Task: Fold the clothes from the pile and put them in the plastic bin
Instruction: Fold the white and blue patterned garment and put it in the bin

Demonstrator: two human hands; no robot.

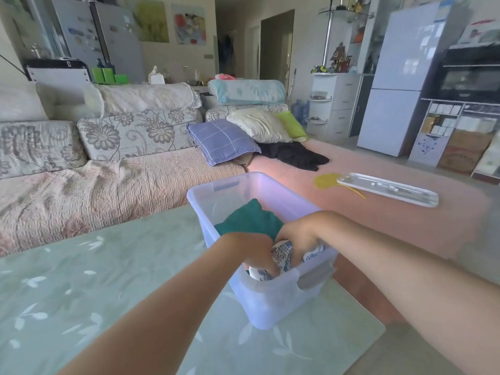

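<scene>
Blue-patterned garment (pixel 283 252) | inside plastic bin (pixel 270 301) | beneath left hand (pixel 255 249) and right hand (pixel 299 236) | each grips it, fingers curled

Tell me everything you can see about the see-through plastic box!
The plastic bin is a clear, bluish box, open on top, standing upright on the pale green table. A grey latch sits on its near end. Inside lie a dark green cloth and a blue-and-white patterned cloth, which the left hand and right hand grip.
</scene>
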